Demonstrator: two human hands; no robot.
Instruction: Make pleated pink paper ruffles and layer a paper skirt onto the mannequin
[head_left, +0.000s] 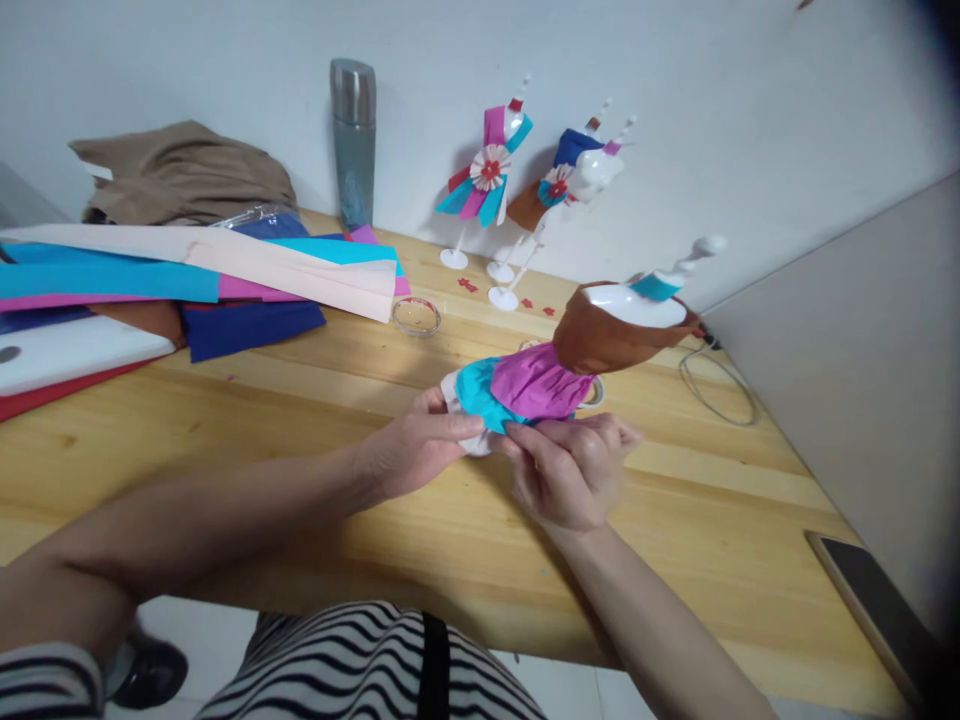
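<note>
A small white dress-form mannequin point(637, 302) leans to the right in front of me, with a brown paper top and a turquoise band at its neck. Its layered paper skirt point(534, 382) is magenta, then turquoise, then pale pink at the hem. My left hand point(424, 440) pinches the hem from the left, thumb on top. My right hand point(574, 465) is closed at the skirt's lower edge, its fingertips pinching the turquoise layer. The mannequin's stand is hidden behind the skirt and my hands.
Dressed mini mannequins point(487, 170) stand by the wall, with small red paper pieces point(468, 285) near their bases. Sheets of coloured paper point(300, 265) lie at left beside a clear tape roll point(417, 316). Also there: a flask point(353, 145), brown cloth point(187, 175), a cable point(720, 385), a phone point(862, 600).
</note>
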